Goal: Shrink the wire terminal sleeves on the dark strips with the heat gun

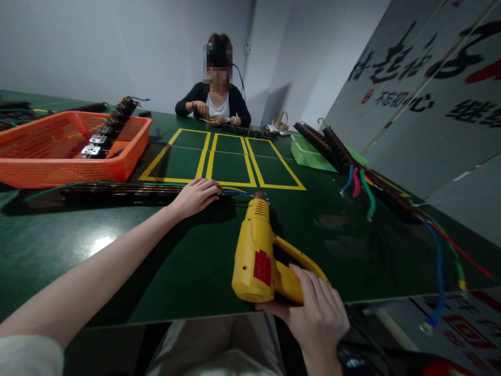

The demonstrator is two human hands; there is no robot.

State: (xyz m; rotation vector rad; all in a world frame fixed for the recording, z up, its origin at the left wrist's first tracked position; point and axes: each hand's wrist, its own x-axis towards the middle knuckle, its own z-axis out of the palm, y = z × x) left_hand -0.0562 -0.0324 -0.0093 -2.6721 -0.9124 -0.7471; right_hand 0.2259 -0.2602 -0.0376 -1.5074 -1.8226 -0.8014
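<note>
My right hand [319, 308] is wrapped round the handle of a yellow heat gun [254, 250] near the front edge of the table. The gun's dark nozzle points away from me, at the ends of thin blue and yellow wires [238, 192]. Those wires come out of a long dark wired strip [129, 192] lying across the table on the left. My left hand [199, 196] is closed over the right end of this strip, palm down. A green wire runs along the strip's top.
An orange basket [133, 151] with a dark part leaning in it stands at the left. At the right, long dark strips with coloured cables [368, 193] lie over a green basket [309, 154]. A person [217, 104] sits across the table, beyond yellow tape rectangles [230, 184].
</note>
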